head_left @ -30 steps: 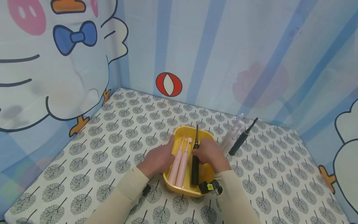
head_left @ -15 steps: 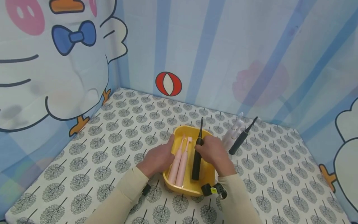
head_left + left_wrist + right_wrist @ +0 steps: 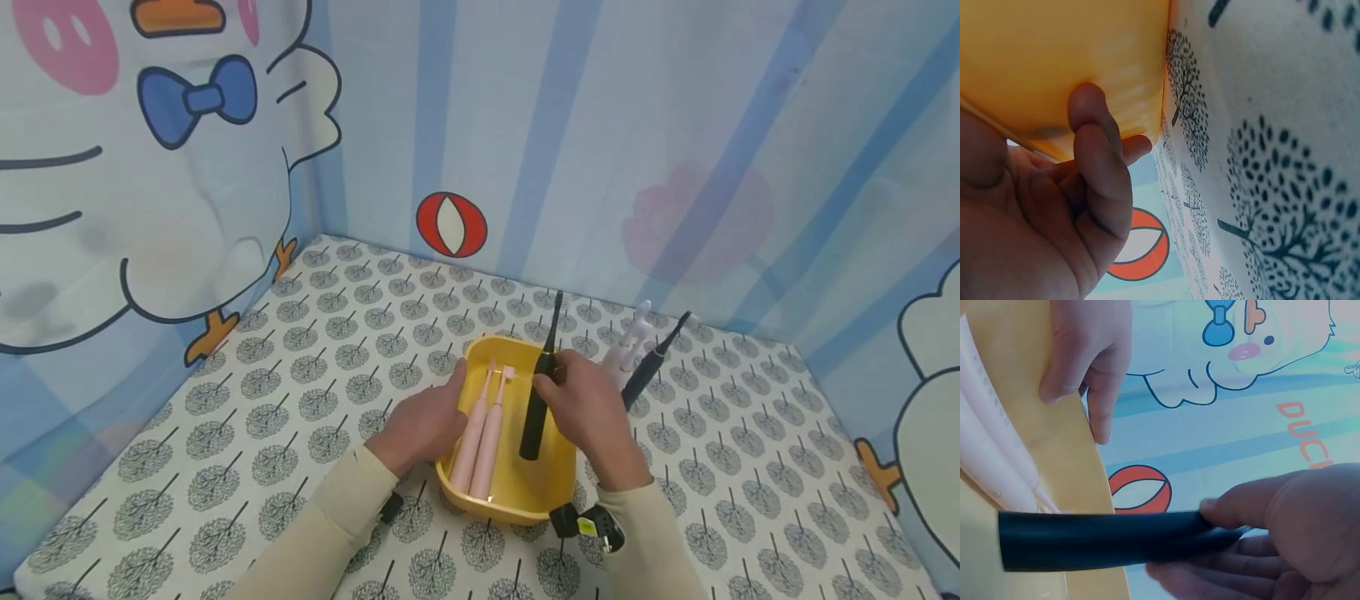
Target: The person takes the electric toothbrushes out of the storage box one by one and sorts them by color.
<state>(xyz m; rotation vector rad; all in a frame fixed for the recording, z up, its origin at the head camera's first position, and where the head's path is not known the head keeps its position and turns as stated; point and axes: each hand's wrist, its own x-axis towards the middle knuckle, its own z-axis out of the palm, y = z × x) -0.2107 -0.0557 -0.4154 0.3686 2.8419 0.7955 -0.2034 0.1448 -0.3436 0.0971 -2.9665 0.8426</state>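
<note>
A black electric toothbrush (image 3: 536,421) is pinched between the thumb and fingers of my right hand (image 3: 592,410). It tilts above the right part of a yellow plastic box (image 3: 498,510), its brush head pointing up and away. My left hand (image 3: 420,425) grips the box's left wall, the thumb over the rim and the fingers (image 3: 1104,165) against the outside. Inside the box, on the left, two pink electric toothbrushes (image 3: 490,446) lie side by side. In the right wrist view the black handle (image 3: 1097,542) spans from my fingertips out over the box.
Behind my right hand, a second black electric toothbrush (image 3: 649,367) lies on the tree-print cloth (image 3: 300,417). Whitish toothbrushes (image 3: 628,343) are beside it, partly hidden by the hand. Cartoon-printed curtains (image 3: 495,125) rise behind the table.
My right hand has lifted the black toothbrush up and to the right, away from the box floor. The left hand and the box have stayed put.
</note>
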